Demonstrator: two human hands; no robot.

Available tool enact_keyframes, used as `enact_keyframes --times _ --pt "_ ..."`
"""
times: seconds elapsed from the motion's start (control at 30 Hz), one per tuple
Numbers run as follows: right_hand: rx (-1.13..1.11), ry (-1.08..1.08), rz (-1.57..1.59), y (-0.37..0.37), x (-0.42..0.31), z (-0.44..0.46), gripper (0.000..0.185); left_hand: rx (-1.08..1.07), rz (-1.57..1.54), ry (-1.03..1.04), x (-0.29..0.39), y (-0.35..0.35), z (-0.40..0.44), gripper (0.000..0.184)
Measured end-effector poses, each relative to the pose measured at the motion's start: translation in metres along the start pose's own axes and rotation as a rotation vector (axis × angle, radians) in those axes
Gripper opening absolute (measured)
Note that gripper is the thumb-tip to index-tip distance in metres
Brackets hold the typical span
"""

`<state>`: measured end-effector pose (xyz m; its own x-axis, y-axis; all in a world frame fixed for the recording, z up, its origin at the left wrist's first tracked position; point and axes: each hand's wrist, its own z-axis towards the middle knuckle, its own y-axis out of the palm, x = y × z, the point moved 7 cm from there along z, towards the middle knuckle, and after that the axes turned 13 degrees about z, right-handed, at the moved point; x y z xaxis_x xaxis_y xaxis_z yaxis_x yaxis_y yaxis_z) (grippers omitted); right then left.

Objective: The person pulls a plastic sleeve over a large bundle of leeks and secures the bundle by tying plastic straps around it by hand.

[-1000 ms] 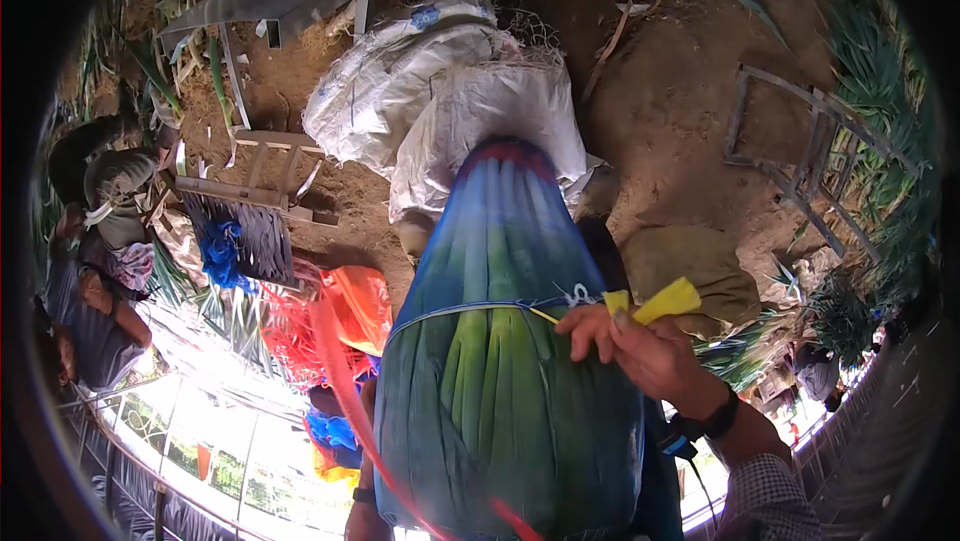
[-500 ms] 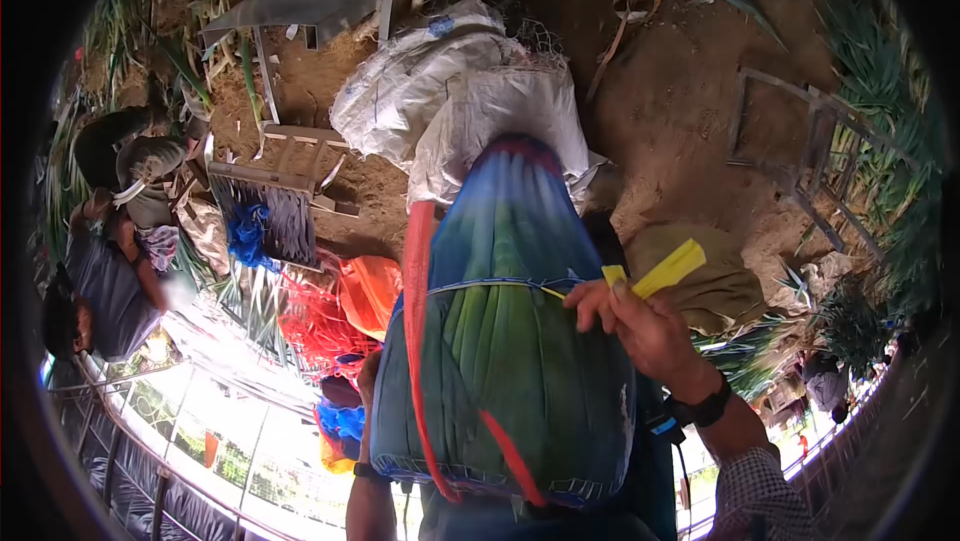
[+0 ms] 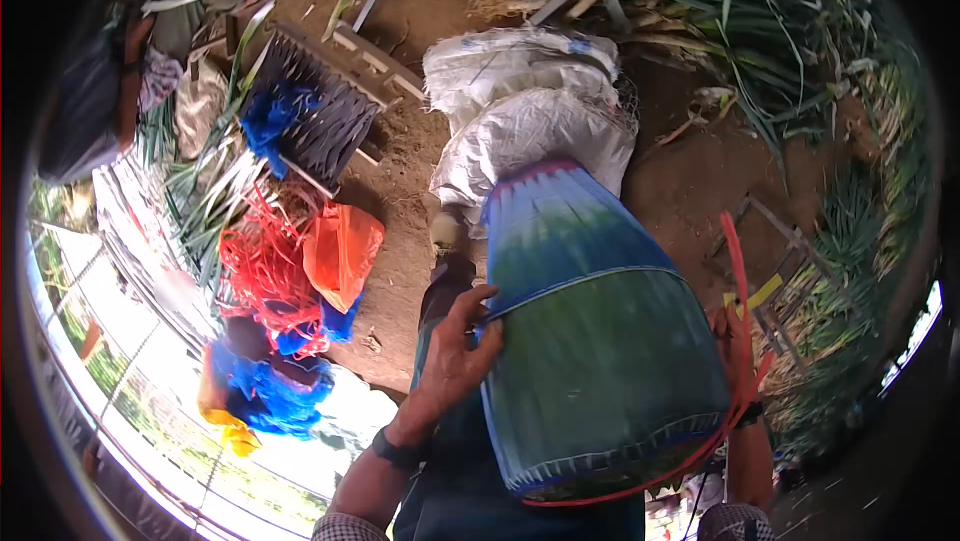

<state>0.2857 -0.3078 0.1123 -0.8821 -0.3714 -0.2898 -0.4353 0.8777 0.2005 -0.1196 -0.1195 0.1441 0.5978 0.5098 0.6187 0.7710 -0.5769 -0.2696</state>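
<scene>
A full bundle of long green stalks, which look like leeks, in a blue mesh bag [image 3: 590,361] leans upright against my lap. A thin pale string [image 3: 600,286] circles its middle. My left hand [image 3: 450,366] is at the bag's left side, thumb and forefinger closed at the string's level. Partly hidden behind the bag's right edge, my right hand [image 3: 735,341] has its fingers curled by a flat yellow strip [image 3: 765,293]. A red plastic ribbon [image 3: 735,251] passes near that hand and runs down under the bag's bottom edge.
White woven sacks [image 3: 540,131] lie beyond the bag's narrow end. To the left are red ribbons [image 3: 265,266], an orange bag [image 3: 342,251], blue netting [image 3: 270,381] and a low wooden stand [image 3: 310,111]. Heaps of leeks [image 3: 740,1] line the right. Another person [image 3: 85,111] sits far left.
The bag has swung right and tilted in view. My left hand has come up onto its left side; my right hand moved right, partly behind it. The red ribbon shifted from the front to the right edge.
</scene>
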Motion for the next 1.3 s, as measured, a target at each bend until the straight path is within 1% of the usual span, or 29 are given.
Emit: enact_keyframes --times 0.03,0.13,0.17,0.2,0.23,0.27,0.3,0.33,0.4,0.43,0.5,0.6,0.7,0.73,0.77,0.8,0.87,0.9,1.0,1.03,1.1,1.17,1.2,1.27,1.3 --pt "0.014 0.003 -0.039 0.007 -0.003 0.0 0.04 -0.058 -0.038 0.029 0.002 0.001 0.003 0.04" --pt "0.038 0.035 -0.087 0.014 -0.01 -0.003 0.041 0.154 0.196 0.328 0.006 -0.016 -0.002 0.042" --pt "0.022 0.05 -0.059 0.01 -0.013 -0.003 0.041 0.122 0.219 0.328 -0.017 -0.009 -0.006 0.038" --pt "0.006 0.068 -0.029 0.016 -0.014 -0.001 0.042 0.123 0.138 0.233 -0.035 -0.007 -0.004 0.037" --pt "-0.037 0.039 -0.172 0.023 -0.016 -0.004 0.042 0.117 0.061 0.135 -0.05 -0.007 -0.003 0.036" --pt "-0.083 0.057 -0.166 0.03 -0.013 -0.009 0.042 0.109 -0.013 0.043 -0.066 -0.007 -0.005 0.035" --pt "-0.148 0.071 -0.164 0.044 -0.011 -0.004 0.043 0.224 -0.043 0.068 -0.071 -0.012 -0.004 0.031" --pt "-0.216 0.085 -0.162 0.057 -0.01 0.001 0.043 0.188 -0.037 0.025 -0.082 -0.014 -0.003 0.029" --pt "-0.078 -0.142 -0.658 0.049 -0.015 0.001 0.043 0.091 -0.025 -0.063 -0.102 -0.021 -0.007 0.027" --pt "-0.116 -0.164 -0.906 0.057 -0.013 0.0 0.043 0.107 -0.025 -0.042 -0.107 -0.026 -0.005 0.026" --pt "-0.086 0.058 -0.177 0.064 0.003 0.0 0.041 0.122 -0.025 -0.003 -0.122 -0.028 -0.002 0.024" --pt "-0.026 0.032 -0.181 0.063 0.005 0.0 0.042 0.084 -0.033 0.008 -0.143 -0.026 0.0 0.024" --pt "0.015 0.037 -0.245 0.07 0.006 0.0 0.042 0.104 -0.238 -0.011 -0.153 -0.018 0.003 0.019" --pt "0.032 0.025 -0.261 0.073 0.006 0.004 0.042 0.121 -0.24 -0.016 -0.156 -0.017 0.006 0.018" --pt "0.146 0.023 -0.222 0.067 0.009 0.007 0.042 0.137 -0.245 -0.02 -0.158 -0.014 0.009 0.017" --pt "0.101 0.024 -0.29 0.073 0.007 0.014 0.042 0.152 -0.249 -0.029 -0.161 -0.012 0.01 0.018" --pt "0.013 0.043 -0.423 0.087 0.003 0.029 0.042 0.116 -0.333 -0.081 -0.165 -0.009 0.005 0.019" --pt "0.034 0.078 -0.436 0.102 0.011 0.031 0.042 0.102 -0.366 -0.107 -0.165 -0.013 0.0 0.02" --pt "-0.001 0.05 -0.562 0.117 0.017 0.043 0.042 0.065 -0.42 -0.179 -0.142 -0.036 -0.04 0.026" --pt "-0.015 0.067 -0.51 0.112 0.018 0.046 0.042 0.07 -0.458 -0.227 -0.137 -0.038 -0.056 0.03" --pt "-0.043 0.098 -0.397 0.103 0.023 0.055 0.043 0.111 -0.399 -0.242 -0.119 -0.049 -0.077 0.028" --pt "0.101 0.024 -0.356 0.086 0.019 0.054 0.043 0.12 -0.34 -0.29 -0.117 -0.051 -0.086 0.024" --pt "0.166 -0.018 -0.329 0.087 0.02 0.049 0.043 0.104 -0.371 -0.309 -0.122 -0.05 -0.084 0.024" --pt "0.219 -0.121 -0.24 0.115 0.031 -0.016 0.042 0.049 -0.431 -0.337 -0.133 -0.044 -0.077 0.025" --pt "0.206 -0.139 -0.215 0.114 0.031 -0.036 0.042 0.081 -0.412 -0.303 -0.135 -0.045 -0.07 0.027"
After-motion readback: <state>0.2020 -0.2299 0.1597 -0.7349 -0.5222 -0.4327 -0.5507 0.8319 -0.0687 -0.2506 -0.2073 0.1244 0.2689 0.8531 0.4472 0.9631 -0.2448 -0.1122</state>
